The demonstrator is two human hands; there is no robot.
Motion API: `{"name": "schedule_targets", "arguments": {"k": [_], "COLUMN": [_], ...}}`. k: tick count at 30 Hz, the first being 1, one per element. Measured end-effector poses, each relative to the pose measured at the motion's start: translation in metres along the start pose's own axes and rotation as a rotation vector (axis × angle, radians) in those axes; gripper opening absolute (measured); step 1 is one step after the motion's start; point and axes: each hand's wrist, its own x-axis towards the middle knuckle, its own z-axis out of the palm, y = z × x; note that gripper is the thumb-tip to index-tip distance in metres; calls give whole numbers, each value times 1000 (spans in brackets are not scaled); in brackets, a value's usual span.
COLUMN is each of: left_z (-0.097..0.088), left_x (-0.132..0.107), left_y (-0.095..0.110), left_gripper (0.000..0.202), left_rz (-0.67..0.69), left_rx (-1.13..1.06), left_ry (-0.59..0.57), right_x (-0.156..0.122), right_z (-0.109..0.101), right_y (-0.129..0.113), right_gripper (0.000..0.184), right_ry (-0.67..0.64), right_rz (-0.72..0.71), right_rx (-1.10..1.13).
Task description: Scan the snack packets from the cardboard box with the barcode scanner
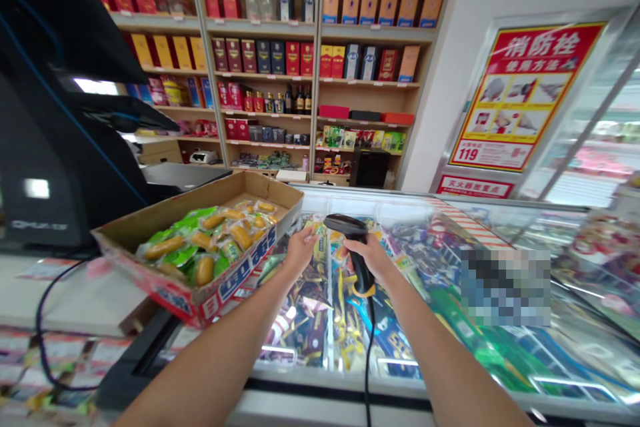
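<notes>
My right hand (367,253) is wrapped round the handle of a black barcode scanner (350,227) with a yellow tip at its base. The scanner's head points left, toward my left hand, and its cable (371,353) hangs down to the near edge. My left hand (301,247) is closed, thumb and fingers pinched at the far side of the glass top. Whatever it holds blends with the colourful packs behind. Below both hands is a glass-topped freezer (327,377) full of wrapped goods. Left of my hands, an open cardboard box (240,297) holds several wrapped yellow snacks (215,220).
A black checkout terminal (45,147) rises at the left, with a dark loose cable (43,340) below it. Shelves (265,77) of boxed bottles line the back wall. A red-and-yellow sign (530,93) hangs at the right. Green packs (465,327) lie under the glass.
</notes>
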Motion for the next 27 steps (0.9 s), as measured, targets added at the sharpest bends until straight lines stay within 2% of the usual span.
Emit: {"name": "schedule_targets", "arguments": {"k": [3,14,16,19,23,27], "left_z": [1,2,2,5,14,31], "left_x": [0,0,-1,-2,0,14], "left_y": [-4,-2,0,6,24,47], "left_gripper": [29,29,29,28,21,16], "left_rz": [61,48,38,28,21,27], "left_rx": [-24,-38,-17,75,334,579], "left_ry": [-6,-13,-16,-38,-35,-112], "right_x": [0,1,4,10,14,16], "right_z": [0,0,-4,-16,-35,-50], "right_y": [0,-1,0,-2,-9,-14], "right_gripper": [27,25,23,21,17,16], "right_ry": [2,43,109,278,479,576], "right_rz": [-1,3,10,16,-25,-79], "right_rx": [7,19,42,121,282,357]}}
